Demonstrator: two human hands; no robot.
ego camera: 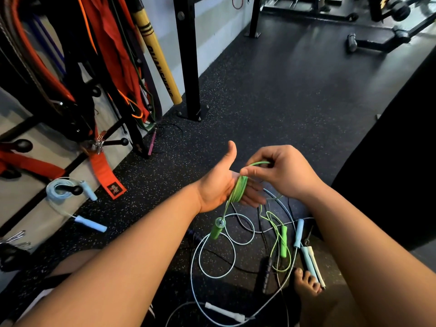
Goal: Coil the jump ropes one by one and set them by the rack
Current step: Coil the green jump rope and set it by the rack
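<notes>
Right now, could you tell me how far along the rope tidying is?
Done: one pale blue rope lies coiled by the rack. In hand: the green rope is wound round the left hand, the right hand pinching its cord. Left: several loose ropes tangled on the floor.

Left hand [218, 187] flat, thumb up, fingers straight, right hand [283, 172] beside it pinching green rope [240, 190], both forearms extended

The right hand [280, 171] pinches the green jump rope [239, 191] wound round the flat left hand [221, 185].
</notes>
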